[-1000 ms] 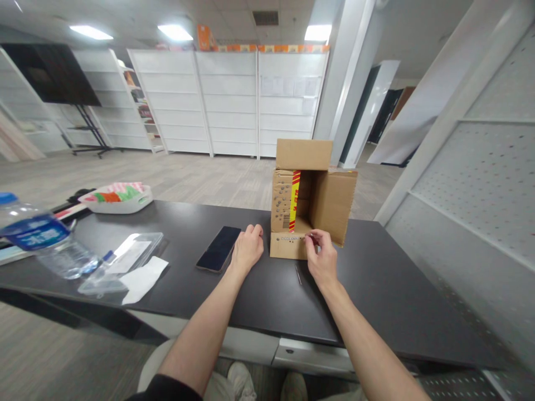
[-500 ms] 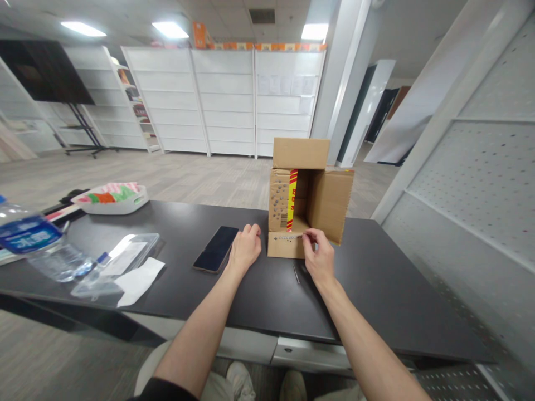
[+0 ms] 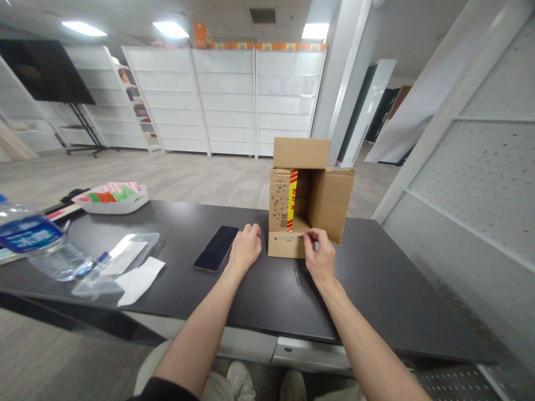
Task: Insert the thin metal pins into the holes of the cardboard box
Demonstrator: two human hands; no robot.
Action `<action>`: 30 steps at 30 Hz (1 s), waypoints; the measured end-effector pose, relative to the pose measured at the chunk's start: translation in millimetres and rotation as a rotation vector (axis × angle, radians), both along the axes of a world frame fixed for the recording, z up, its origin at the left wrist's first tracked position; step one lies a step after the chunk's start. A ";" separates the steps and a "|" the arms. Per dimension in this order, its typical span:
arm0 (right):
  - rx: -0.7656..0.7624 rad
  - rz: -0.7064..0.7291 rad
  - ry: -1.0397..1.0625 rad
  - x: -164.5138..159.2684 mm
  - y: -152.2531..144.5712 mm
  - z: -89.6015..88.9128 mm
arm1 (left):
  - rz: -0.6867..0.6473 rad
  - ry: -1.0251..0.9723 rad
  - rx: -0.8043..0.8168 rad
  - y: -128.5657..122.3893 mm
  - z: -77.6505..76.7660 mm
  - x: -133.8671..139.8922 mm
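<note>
An opened cardboard box (image 3: 276, 246) stands on the black table, its flaps spread and a yellow-and-red tape strip on its front. Small silvery screw-like heads (image 3: 288, 238) run in a row along the lower flap, and several more dot the left flap. My right hand (image 3: 320, 253) pinches at the right end of that row; whatever lies between its fingertips is too small to make out. My left hand (image 3: 246, 245) rests with curled fingers beside the dark phone (image 3: 216, 249), left of the box; its fingertips are partly hidden. A thin metal screwdriver-like rod (image 3: 296, 273) lies below my right hand.
At the left are a water bottle (image 3: 29, 231), a clear plastic case (image 3: 137, 250), a white paper piece (image 3: 141, 281) and a white tray (image 3: 112, 205) with colourful packets. A perforated panel (image 3: 480, 184) borders the table's right side.
Almost nothing differs. My right hand stays at the lower flap with only a tiny shift of its fingers; my left hand has not moved.
</note>
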State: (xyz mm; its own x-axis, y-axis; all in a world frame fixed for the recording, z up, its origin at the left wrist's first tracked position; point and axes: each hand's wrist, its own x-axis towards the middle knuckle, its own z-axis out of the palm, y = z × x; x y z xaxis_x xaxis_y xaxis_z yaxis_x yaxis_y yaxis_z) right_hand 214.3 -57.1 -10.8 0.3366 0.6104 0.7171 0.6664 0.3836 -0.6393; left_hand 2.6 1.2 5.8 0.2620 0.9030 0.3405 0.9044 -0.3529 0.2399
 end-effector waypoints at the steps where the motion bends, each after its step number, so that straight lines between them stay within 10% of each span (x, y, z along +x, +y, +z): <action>1: 0.001 0.000 -0.009 0.2 0.0 -0.1 | -0.001 -0.001 0.004 -0.1 -0.1 0.0; 30: -0.158 0.068 -0.192 2.1 2.5 -7.0 | -0.002 -0.005 0.016 0.9 -1.5 -0.1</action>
State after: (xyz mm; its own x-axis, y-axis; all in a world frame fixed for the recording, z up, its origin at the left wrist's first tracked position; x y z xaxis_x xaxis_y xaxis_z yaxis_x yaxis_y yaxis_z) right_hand 216.4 -54.5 -17.7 0.1578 0.7362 0.6581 0.7577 0.3371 -0.5588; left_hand 2.5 2.1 4.3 0.2622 0.8967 0.3566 0.9023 -0.3589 0.2390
